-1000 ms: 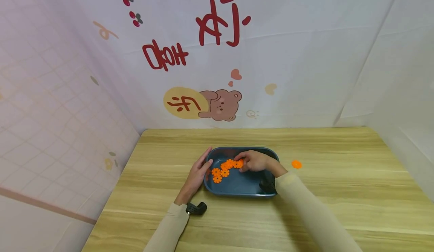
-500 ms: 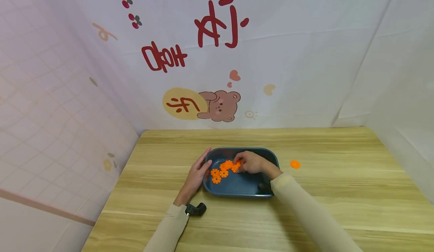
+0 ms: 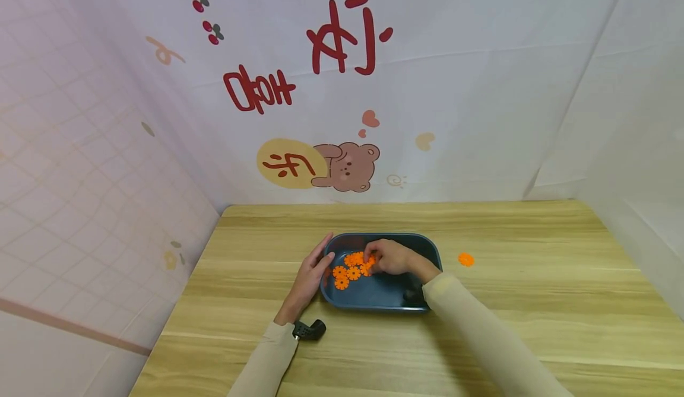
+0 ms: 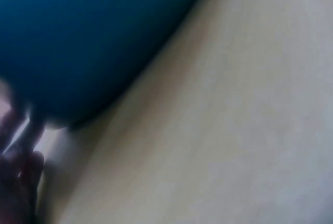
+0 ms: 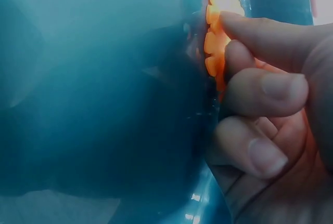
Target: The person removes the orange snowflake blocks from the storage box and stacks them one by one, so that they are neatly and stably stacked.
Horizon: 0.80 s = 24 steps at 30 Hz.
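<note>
Surface (image 3: 374,355): pale wood grain, flat, smooth-looking.
Left grip (image 3: 306,281): wide, laid along the outside of the left end of the tray (image 3: 369,296), thumb at the rim; best pressed lightly, just enough to prevent sliding.
Tray: deep blue, glossy, probably plastic, with rounded corners.
Disc cluster (image 3: 354,275): thin, notched, flower-like orange pieces, partly overlapping near the tray's left end; separate with fingertip pressure rather than scooping.
Right grip (image 3: 392,257): narrow, pinching an orange disc (image 3: 366,270) left of the tray's middle; hold by the notched border, move low, avoid snagging neighbours.
Stray disc (image 3: 466,259): flat on the surface beyond the tray's right end.
Backdrop (image 3: 481,118): white, creased, likely fabric, behind the surface's far edge.
</note>
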{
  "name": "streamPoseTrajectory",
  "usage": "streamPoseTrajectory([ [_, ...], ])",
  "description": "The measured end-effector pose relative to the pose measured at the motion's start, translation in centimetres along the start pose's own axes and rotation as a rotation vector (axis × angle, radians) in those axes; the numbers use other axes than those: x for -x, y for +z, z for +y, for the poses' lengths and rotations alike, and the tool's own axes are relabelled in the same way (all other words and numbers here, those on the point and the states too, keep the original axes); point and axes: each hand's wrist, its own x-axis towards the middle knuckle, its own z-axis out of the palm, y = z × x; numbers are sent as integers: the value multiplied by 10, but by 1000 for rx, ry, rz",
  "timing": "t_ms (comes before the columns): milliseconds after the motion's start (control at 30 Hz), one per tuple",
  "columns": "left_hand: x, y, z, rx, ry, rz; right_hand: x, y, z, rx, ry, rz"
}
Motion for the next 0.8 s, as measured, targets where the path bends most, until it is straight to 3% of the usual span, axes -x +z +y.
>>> streamPoseTrajectory([
  [300, 0, -1, -1, -2, -3, -22, 2, -1, -3, -77, -26, 2],
  [800, 2, 0, 2, -4, -4, -11, 5, -4, -8, -210, 0, -28],
])
